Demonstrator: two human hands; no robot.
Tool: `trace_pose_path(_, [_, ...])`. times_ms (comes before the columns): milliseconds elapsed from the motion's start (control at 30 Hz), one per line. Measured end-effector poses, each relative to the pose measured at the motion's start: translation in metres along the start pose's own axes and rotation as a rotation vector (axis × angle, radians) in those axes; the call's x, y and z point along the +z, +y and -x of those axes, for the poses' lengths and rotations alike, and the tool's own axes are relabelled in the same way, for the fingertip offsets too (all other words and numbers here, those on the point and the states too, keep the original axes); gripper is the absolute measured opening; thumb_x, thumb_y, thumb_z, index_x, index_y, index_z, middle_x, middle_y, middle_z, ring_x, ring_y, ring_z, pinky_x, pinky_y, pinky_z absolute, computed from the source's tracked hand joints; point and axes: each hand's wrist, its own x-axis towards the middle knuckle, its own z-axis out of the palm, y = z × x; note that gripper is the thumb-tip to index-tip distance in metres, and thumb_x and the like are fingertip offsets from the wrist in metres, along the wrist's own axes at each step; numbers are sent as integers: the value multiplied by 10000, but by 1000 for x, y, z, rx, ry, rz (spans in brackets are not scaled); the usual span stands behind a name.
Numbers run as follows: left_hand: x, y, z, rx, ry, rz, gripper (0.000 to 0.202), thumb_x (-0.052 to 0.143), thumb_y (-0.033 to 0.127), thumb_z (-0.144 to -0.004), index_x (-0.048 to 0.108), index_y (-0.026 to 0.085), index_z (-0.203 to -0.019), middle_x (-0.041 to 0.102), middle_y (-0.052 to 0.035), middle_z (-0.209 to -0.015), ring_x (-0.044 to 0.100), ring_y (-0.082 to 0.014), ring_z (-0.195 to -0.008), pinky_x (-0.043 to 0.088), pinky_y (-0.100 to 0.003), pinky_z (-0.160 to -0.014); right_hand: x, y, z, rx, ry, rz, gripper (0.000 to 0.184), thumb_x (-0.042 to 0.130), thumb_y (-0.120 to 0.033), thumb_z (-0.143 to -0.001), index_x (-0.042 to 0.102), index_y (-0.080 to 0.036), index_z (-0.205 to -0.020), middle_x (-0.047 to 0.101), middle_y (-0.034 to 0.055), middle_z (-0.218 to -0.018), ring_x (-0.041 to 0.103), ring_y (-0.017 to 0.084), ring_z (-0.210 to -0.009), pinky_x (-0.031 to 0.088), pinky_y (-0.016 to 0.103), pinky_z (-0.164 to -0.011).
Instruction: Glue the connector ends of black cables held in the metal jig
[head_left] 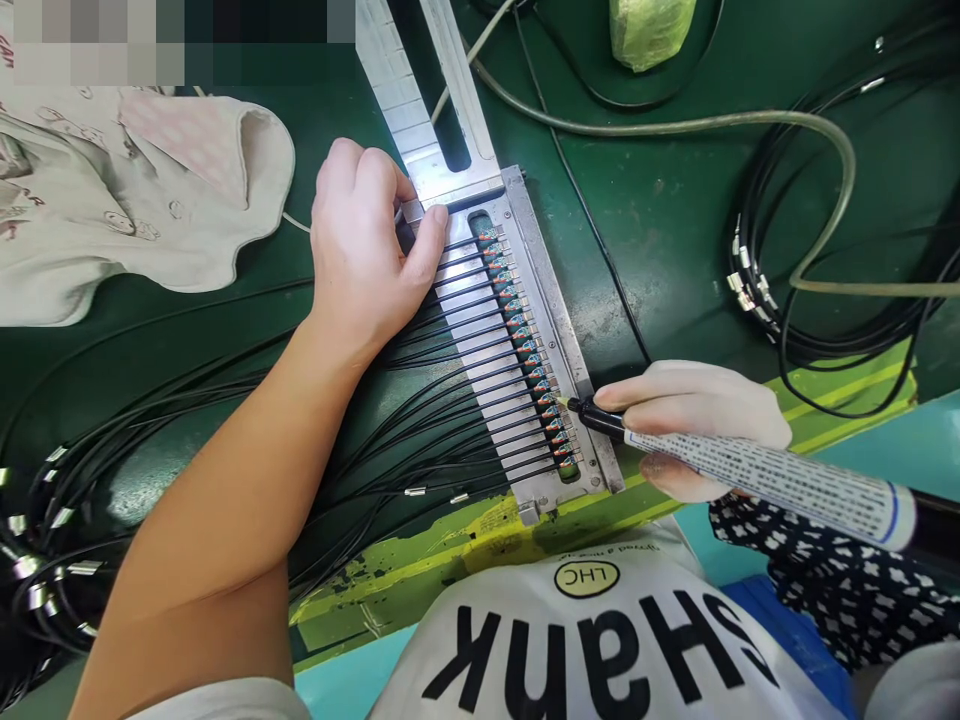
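A white printed shirt front (525, 600) fills the lowest part of the view. The gloved right hand (690, 430) has its fingers closed around a black marker (600, 420), tip just beside the connectors (521, 340) racked in a metal comb jig (551, 300) on the green bench (660, 250). The bare left hand (367, 240) lies curled on the jig's top end; whether it grips, I cannot tell.

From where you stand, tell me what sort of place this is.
Probably a cable-assembly workshop: a green bench mat, a metal jig clamping rows of thin black cables, coiled metal-tipped cables, and a marker pen.
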Motion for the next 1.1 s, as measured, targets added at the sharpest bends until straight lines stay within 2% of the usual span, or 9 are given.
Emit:
trace_pose_path(200, [0, 0, 0, -6, -2, 17, 141, 611, 304, -867, 487, 263, -921, 517, -76, -962, 548, -274, -1008, 478, -452, -848, -3, -2, -2, -24, -45, -5, 218, 730, -288, -832, 697, -208, -1032, 788, 116, -972, 750, 222, -742, 601, 346, -556])
trace_pose_path(400, [-1, 1, 0, -8, -1, 6, 133, 615, 303, -889, 492, 279, -932, 520, -68, -966, 546, -257, -1011, 476, -438, -844, -3, -2, -1, -12, -19, -10, 189, 716, -285, -847, 699, -219, -1024, 790, 101, -986, 737, 202, -705, 590, 335, -542])
trace_pose_path(633, [1, -2, 0, 10, 6, 15, 166, 628, 299, -874, 477, 245, -919, 496, -63, -948, 542, -257, -999, 472, -427, -855, -5, -3, 0, -16, -54, 21, 137, 679, -251, -885, 694, -204, -1013, 792, 104, -1016, 744, 200, -721, 587, 346, -555])
trace_pose_path(800, [2, -3, 0, 21, 10, 26, 155, 618, 287, -873, 475, 248, -915, 478, -60, -939, 534, -254, -992, 457, -415, -850, -5, -3, -1, 3, -68, 11, 198, 730, -302, -860, 690, -217, -1035, 790, 105, -1021, 749, 212, -748, 599, 356, -585])
trace_pose_path(1000, [3, -2, 0, 28, 21, 17, 166, 632, 276, -852, 481, 243, -913, 484, -67, -935, 539, -263, -977, 448, -413, -831, -3, -11, 11, -8, 44, 8, 220, 684, -369, -906, 706, -198, -1042, 784, 104, -1051, 742, 210, -787, 611, 362, -635])
trace_pose_path(1100, [3, -2, 0, 32, 21, 26, 163, 630, 280, -853, 486, 248, -922, 489, -71, -946, 543, -272, -995, 453, -421, -848, -3, -13, 17, 21, 47, -12, 221, 706, -350, -888, 712, -183, -1034, 779, 112, -1073, 738, 210, -790, 608, 367, -655])
